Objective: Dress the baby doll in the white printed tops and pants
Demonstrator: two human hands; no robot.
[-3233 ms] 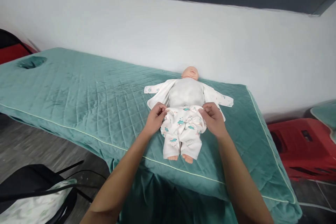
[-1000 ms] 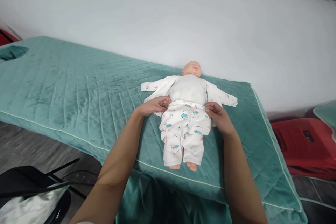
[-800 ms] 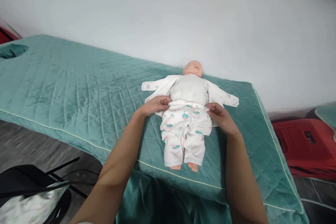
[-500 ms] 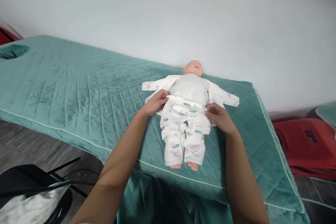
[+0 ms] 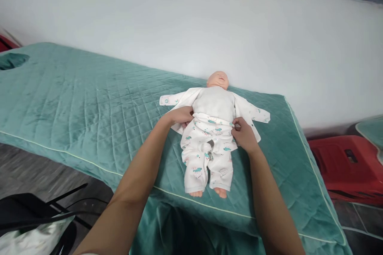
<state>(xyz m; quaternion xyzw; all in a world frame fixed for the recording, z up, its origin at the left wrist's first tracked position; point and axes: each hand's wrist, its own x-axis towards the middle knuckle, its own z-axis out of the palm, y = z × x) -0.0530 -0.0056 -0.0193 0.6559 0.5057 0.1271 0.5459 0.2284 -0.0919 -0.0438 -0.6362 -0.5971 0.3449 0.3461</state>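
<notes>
A baby doll (image 5: 218, 79) lies on its back on a green quilted bed cover (image 5: 98, 99), its feet toward me. It wears white patterned pants (image 5: 206, 131) with an open crotch, pulled up to the belly. An open white jacket (image 5: 248, 111) covers both arms and spreads out at the sides over a pale torso. At the waistband's left end, my left hand (image 5: 182, 115) is closed on the pants, its fingertips partly hidden. My right hand (image 5: 245, 133) pinches the waistband at the opposite hip.
Behind the bed rises a white wall (image 5: 119, 20). A red plastic stool (image 5: 347, 163) stands beyond the bed's right end. At lower left is a black chair (image 5: 24, 211) with white patterned cloth (image 5: 36, 239) on it. The bed cover has a hole (image 5: 13, 60) at far left.
My right hand has shifted slightly inward along the hip, and my left hand has turned with its fingers tucked at the waistband's side. The view has moved slightly.
</notes>
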